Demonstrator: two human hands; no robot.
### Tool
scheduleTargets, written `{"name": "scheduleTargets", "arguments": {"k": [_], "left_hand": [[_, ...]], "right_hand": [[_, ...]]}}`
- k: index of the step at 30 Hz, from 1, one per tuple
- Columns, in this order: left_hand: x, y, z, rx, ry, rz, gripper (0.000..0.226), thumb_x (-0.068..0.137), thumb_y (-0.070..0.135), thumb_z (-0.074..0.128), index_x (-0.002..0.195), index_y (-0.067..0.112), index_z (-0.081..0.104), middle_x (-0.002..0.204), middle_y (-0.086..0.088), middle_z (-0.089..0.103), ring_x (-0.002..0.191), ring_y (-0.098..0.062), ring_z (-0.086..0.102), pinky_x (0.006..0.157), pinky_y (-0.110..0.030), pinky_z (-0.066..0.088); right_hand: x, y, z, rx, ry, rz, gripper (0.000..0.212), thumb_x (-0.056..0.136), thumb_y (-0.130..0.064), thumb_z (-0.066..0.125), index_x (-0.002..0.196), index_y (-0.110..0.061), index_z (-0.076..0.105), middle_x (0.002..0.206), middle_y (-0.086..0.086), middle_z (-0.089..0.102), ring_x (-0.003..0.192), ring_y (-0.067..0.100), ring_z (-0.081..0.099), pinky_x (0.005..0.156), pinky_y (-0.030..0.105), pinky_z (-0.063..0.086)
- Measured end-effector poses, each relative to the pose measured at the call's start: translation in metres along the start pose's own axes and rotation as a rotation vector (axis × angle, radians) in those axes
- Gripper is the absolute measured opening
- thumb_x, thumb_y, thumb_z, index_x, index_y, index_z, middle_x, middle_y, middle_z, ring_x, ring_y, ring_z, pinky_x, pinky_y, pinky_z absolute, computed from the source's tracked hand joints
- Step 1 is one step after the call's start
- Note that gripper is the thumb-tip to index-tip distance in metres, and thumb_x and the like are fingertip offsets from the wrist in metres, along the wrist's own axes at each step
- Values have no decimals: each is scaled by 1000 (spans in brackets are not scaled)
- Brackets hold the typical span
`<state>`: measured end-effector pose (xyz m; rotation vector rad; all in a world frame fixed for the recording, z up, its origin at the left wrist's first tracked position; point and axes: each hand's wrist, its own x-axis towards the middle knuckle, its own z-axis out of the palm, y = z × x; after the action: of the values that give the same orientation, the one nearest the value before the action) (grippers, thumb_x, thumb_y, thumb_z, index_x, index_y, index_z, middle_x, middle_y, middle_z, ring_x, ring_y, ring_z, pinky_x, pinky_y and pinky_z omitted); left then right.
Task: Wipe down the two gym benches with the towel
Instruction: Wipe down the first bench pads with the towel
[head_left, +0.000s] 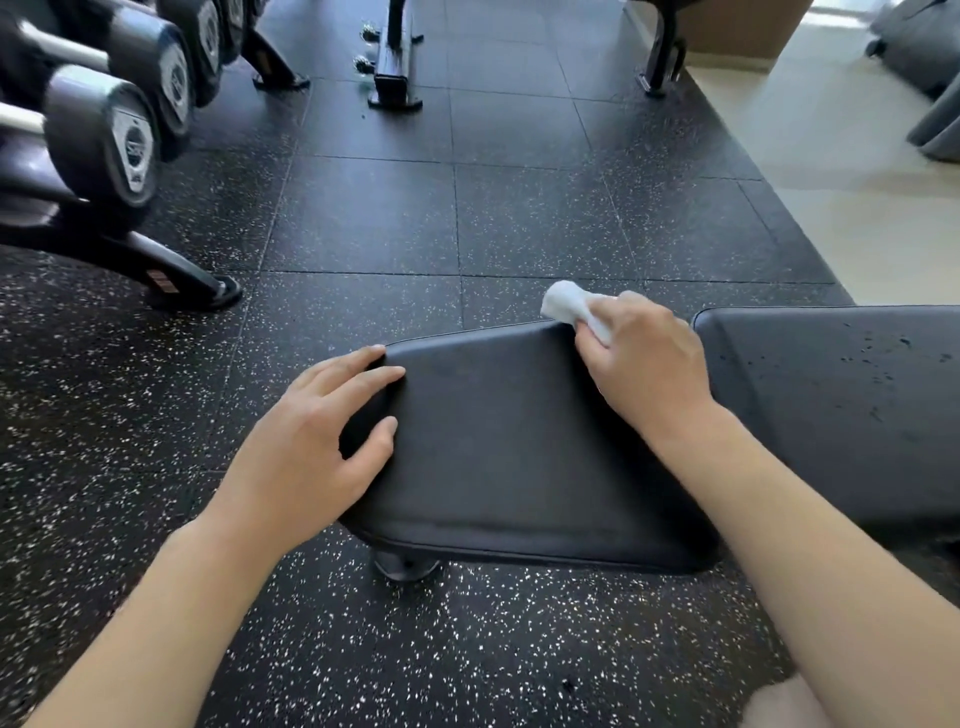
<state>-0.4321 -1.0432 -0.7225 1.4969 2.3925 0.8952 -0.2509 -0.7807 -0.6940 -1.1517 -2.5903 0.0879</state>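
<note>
The right hand (644, 358) grips the balled white towel (571, 306) at the far edge of the seat pad (519, 441) while the left hand (317, 441) rests open on its left edge, so wiping this bench looks underway; next likely comes the spotted pad (841, 405) to the right

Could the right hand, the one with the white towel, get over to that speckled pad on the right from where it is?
Probably yes. The right hand grips the towel at the near pad's far edge, and the speckled pad lies just beside it, with nothing between.
</note>
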Motion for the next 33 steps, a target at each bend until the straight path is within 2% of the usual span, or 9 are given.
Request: {"name": "scheduleTargets", "arguments": {"k": [4, 7, 11, 15, 18, 21, 25, 27, 33], "left_hand": [[-8, -5, -9, 26, 6, -48, 47, 99, 36, 64, 145, 30, 61, 156, 18, 50, 144, -11, 45, 120, -34, 36], [-13, -9, -13, 33, 0, -76, 49, 99, 32, 69, 146, 33, 60, 155, 21, 50, 143, -8, 46, 119, -33, 38], [-16, -11, -20, 28, -21, -68, 49, 98, 41, 64, 146, 35, 59, 154, 24, 49, 144, -4, 45, 118, -32, 38], [-16, -12, -19, 17, -10, -56, 49, 98, 40, 63, 145, 31, 61, 154, 21, 51, 144, -5, 46, 121, -34, 38], [-15, -15, -16, 5, 5, -55, 49, 97, 30, 71, 144, 31, 61, 154, 20, 52, 143, -5, 46, 121, -36, 39], [-14, -17, -16, -6, 7, -42, 48, 96, 38, 64, 144, 32, 61, 153, 22, 51, 143, -3, 46, 121, -37, 40], [-6, -12, -10, -31, 10, -29, 48, 96, 35, 64, 144, 31, 61, 155, 21, 50, 145, -5, 45, 121, -33, 37], [-1, -6, -3, -26, 13, 7, 45, 97, 29, 68, 142, 25, 64, 155, 14, 52, 146, -11, 44, 122, -33, 35], [18, 28, 20, 51, -52, 168, 43, 94, 37, 62, 134, 23, 70, 152, 7, 57, 149, -21, 43, 124, -57, 28]], "right_hand": [[-21, -55, 6, -19, -18, -188, 23, 99, -36, 53, 105, -18, 66, 101, 5, 62, 86, 33, 66, 67, 36, 41], [-54, -95, 3, 16, -34, -367, 18, 94, -35, 63, 102, -19, 69, 89, 2, 61, 70, 27, 65, 55, 31, 35], [-77, -105, -1, 86, -126, -518, 21, 92, -37, 64, 109, -27, 70, 86, -3, 61, 67, 23, 67, 52, 31, 45], [-22, -64, 1, 36, -68, -231, 24, 97, -42, 58, 112, -27, 69, 102, 2, 65, 93, 33, 68, 74, 39, 51], [4, -45, 1, 62, -41, -90, 26, 98, -40, 55, 111, -22, 70, 98, 5, 62, 94, 37, 65, 78, 40, 45], [-23, -68, 3, -39, -49, -237, 26, 96, -36, 55, 114, -21, 67, 109, 7, 64, 91, 34, 68, 73, 40, 50], [-81, -92, -3, 90, -108, -490, 32, 92, -36, 52, 117, -25, 68, 89, -2, 60, 68, 23, 64, 55, 36, 52], [-88, -81, -7, 169, -135, -494, 29, 95, -38, 53, 117, -29, 69, 87, -6, 59, 67, 21, 62, 54, 35, 51], [-34, 14, -13, 129, 18, -53, 20, 98, -38, 63, 112, -28, 73, 105, -2, 67, 92, 33, 67, 77, 41, 51]]}}
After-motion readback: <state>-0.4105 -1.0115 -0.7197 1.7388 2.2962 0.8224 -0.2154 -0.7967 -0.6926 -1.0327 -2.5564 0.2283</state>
